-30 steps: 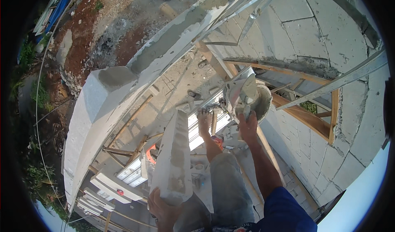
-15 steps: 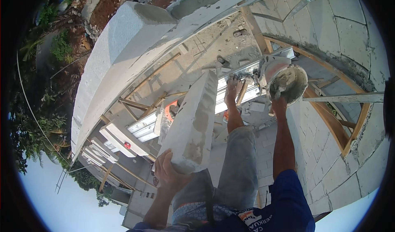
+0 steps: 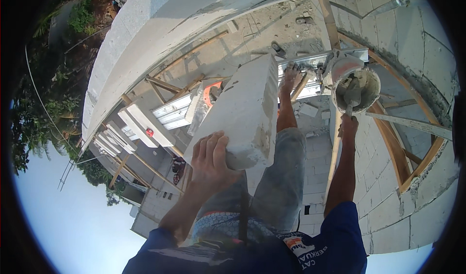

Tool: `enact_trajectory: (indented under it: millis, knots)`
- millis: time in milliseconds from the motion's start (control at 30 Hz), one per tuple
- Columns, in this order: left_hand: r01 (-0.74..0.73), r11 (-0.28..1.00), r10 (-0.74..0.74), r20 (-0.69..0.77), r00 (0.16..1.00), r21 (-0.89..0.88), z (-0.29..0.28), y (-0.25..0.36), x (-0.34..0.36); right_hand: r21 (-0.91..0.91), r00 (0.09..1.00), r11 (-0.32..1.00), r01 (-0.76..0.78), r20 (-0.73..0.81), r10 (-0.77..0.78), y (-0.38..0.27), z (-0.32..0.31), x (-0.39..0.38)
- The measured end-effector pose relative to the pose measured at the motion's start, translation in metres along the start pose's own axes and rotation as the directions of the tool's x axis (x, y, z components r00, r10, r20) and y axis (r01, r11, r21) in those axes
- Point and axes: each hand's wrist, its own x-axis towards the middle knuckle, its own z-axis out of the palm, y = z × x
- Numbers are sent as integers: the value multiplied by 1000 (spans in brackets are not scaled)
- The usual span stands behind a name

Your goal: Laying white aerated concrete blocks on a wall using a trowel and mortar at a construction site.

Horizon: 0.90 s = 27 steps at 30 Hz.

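Head view: block [image 3: 242,111] extends forward from left grip [image 3: 212,163].

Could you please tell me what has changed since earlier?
The pale block has rolled in the left hand, its grey-smeared face now turned right. The right hand has moved the trowel from the left side of the bucket toward its middle. Both keep their grip.

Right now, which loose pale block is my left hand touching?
The large central block, with your left hand on its near end; the blocks farther left are untouched.
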Motion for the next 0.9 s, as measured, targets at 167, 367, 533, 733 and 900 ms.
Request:
enact_trajectory:
  millis: [167, 367, 533, 733, 900]
  knots:
    - [-16, 1000, 15, -41, 999, -22, 7, 1, 7, 323, 976, 925, 199, 22, -217, 14, -1, -44]
    - [-24, 999, 25, 14, 1000, -27, 2, 2, -1, 393, 902, 843, 368, 68, -426, -33, 6, -125]
    - [-123, 992, 122, 35, 992, 0, -9, 16, -15, 480, 865, 841, 250, 279, -417, -71, 39, -202]
    - [-140, 986, 150, 116, 982, -86, -10, 18, -12, 533, 798, 806, 256, 353, -487, -76, 64, -228]
    - [-134, 986, 148, 154, 977, -97, 17, 19, -7, 436, 814, 858, 272, 371, -447, -67, 61, -229]
